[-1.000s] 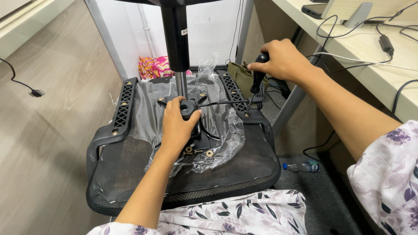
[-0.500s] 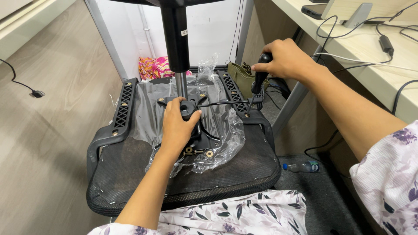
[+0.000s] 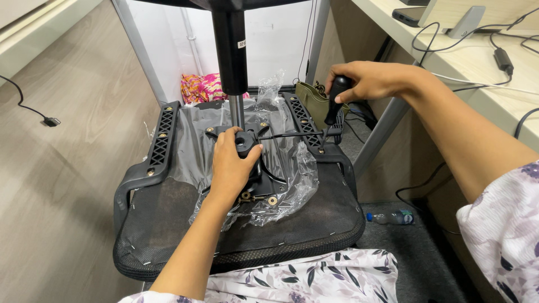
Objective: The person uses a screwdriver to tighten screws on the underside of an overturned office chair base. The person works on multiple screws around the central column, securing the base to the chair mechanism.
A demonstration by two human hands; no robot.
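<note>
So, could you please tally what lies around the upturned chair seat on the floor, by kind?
Plastic water bottle: 1
Olive-green bag: 1
Pink patterned cloth bundle: 1
Loose black cable plug: 1
Total: 4

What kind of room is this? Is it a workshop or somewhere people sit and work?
Probably an office or study room, not a workshop. A long desk carries cables and a charger, the floor is wood-look, and an office chair seat lies upside down under the left hand.
</note>
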